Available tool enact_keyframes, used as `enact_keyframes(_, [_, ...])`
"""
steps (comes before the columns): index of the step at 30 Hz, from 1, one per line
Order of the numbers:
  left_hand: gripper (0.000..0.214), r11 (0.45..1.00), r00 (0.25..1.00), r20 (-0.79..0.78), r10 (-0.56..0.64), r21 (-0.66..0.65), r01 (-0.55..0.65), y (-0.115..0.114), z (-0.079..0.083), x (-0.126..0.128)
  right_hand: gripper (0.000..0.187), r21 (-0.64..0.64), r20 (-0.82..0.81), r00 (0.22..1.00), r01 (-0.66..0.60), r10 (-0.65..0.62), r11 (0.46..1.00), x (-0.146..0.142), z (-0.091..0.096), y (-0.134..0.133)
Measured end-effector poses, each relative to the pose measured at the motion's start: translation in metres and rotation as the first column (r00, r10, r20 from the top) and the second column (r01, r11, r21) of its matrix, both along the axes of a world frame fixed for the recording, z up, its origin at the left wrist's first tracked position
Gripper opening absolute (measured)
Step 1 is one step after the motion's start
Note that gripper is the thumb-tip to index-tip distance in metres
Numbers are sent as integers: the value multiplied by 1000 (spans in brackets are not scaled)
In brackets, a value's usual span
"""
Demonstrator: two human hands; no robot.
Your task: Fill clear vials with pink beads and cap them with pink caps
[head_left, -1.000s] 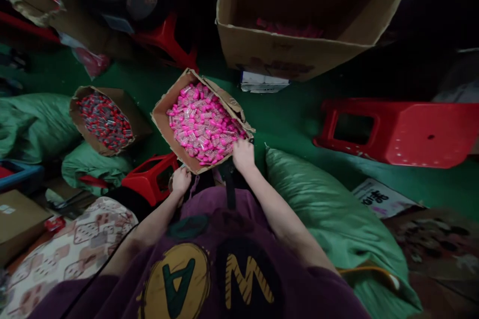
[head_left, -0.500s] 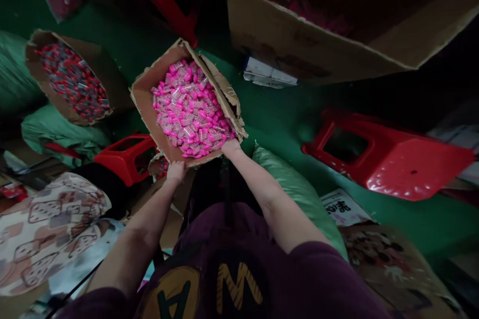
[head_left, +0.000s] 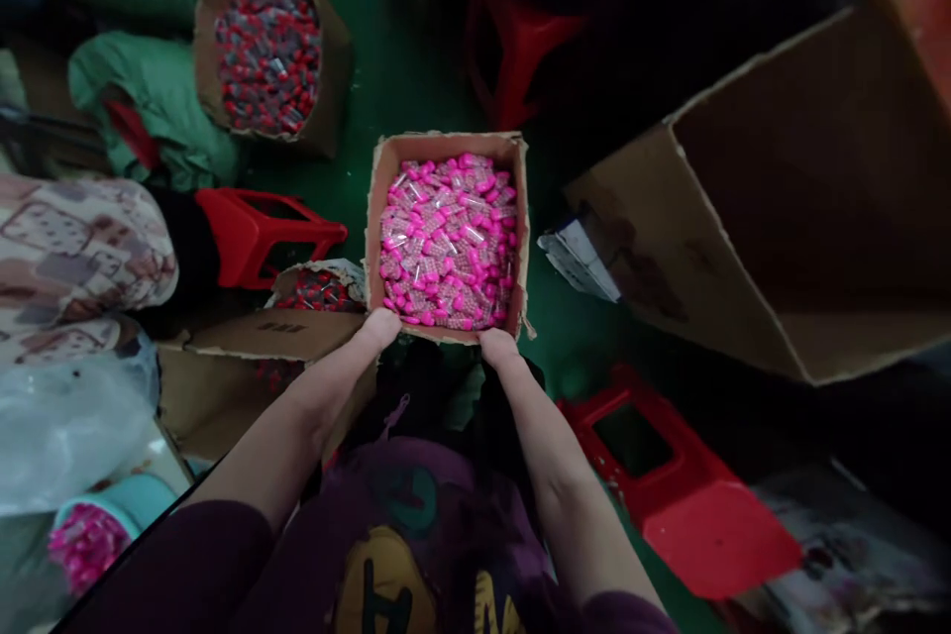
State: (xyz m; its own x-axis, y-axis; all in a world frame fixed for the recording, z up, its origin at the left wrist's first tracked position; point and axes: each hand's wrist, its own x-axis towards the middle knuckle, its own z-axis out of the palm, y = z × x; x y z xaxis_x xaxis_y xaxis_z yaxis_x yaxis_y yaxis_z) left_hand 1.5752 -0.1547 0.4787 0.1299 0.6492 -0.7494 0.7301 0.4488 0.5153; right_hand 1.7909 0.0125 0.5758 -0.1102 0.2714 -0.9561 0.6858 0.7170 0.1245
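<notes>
Two bare hands hold a square, open-topped brown cardboard box (head_left: 446, 147) at the center of the frame, packed with small, glossy pink-and-clear pieces (head_left: 450, 243). The left hand (head_left: 382, 325) is closed on the near left corner; the right hand (head_left: 497, 345) clasps the near edge toward the right corner, its fingers mostly out of sight. So full a load is probably weighty, its slick, loose contents apt to slide if tipped. The ragged cardboard rim looks likely to bend, making the corners or underside the surer hold. A red plastic stool (head_left: 720, 525) sits at lower right.
</notes>
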Motion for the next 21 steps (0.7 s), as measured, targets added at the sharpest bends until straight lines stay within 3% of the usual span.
enact_keyframes(4, [26, 998, 996, 55, 65, -4, -65, -1, 22, 27, 37, -34, 6, 998, -63, 64, 997, 20, 17, 8])
enact_keyframes(7, [29, 986, 983, 72, 167, -3, -167, 1, 39, 47, 53, -55, 20, 993, -119, 120, 991, 37, 26, 16])
enact_keyframes(10, [36, 957, 955, 67, 290, 5, -291, 4, 52, 65, 57, -66, 34, 983, -179, 181, 982, 51, 31, 27])
enact_keyframes(16, [67, 835, 846, 52, 531, 140, -533, 20, 66, 108, 53, -104, 30, 948, -313, 318, 944, 77, 42, 61])
enact_keyframes(21, [39, 685, 698, 159, 698, 133, -716, 37, 76, 155, 52, -115, 77, 897, -425, 435, 898, 93, 63, 96])
